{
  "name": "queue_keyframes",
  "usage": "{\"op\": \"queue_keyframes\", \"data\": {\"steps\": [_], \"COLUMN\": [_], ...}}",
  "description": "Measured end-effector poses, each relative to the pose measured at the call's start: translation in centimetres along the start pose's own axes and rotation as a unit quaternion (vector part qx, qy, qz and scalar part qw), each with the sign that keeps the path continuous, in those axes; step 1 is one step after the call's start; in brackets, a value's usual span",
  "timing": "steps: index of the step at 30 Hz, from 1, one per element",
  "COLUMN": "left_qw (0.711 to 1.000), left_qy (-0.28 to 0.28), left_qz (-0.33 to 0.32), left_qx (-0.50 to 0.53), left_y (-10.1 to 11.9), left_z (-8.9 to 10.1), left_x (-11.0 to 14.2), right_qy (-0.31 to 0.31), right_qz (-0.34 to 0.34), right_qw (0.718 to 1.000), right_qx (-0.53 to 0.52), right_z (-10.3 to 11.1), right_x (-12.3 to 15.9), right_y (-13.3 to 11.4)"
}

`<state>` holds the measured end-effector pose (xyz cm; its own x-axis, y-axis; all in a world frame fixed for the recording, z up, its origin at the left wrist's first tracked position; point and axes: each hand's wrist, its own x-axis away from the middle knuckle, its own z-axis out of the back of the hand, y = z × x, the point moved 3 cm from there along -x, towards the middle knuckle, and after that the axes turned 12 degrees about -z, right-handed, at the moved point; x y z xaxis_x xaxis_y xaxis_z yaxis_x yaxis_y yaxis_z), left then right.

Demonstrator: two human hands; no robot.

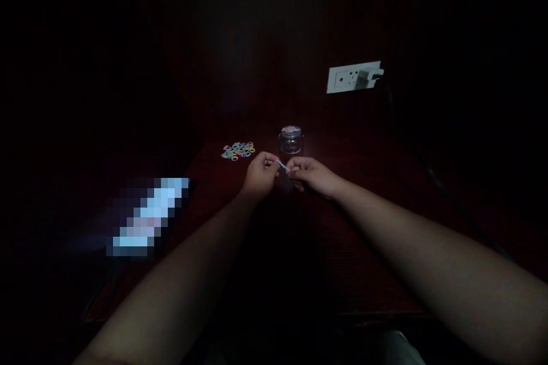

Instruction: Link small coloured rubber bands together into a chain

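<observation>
In dim light my left hand (260, 174) and my right hand (311, 175) meet over a dark reddish table (368, 222). Both are pinched on a small light-blue band (282, 165) stretched between their fingertips. Just behind the hands stands a small clear jar (291, 140) with a lid. To its left lies a heap of several small coloured rings (238, 150) on the table.
A lit screen, blurred out (148, 217), lies at the left of the table. A white wall socket (353, 77) with a plug and a dark cable (428, 168) is at the back right. The surroundings are too dark to make out.
</observation>
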<state>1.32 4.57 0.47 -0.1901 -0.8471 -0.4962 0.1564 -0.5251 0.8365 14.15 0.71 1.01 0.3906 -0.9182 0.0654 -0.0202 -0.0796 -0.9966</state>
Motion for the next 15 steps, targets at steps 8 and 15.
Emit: {"op": "queue_keyframes", "data": {"steps": [8,15], "left_qw": [0.999,0.998], "left_qy": [-0.006,0.066], "left_qz": [-0.02,0.009], "left_qx": [0.035,0.01], "left_y": [-0.03,0.0], "left_z": [-0.04,0.49], "left_x": [0.03,-0.2], "right_qy": [0.007,0.005], "right_qz": [0.008,-0.003], "right_qw": [1.0,1.0], "right_qx": [-0.001,0.007], "right_z": [0.06,-0.19], "right_x": [0.05,0.1], "right_y": [0.01,-0.21]}}
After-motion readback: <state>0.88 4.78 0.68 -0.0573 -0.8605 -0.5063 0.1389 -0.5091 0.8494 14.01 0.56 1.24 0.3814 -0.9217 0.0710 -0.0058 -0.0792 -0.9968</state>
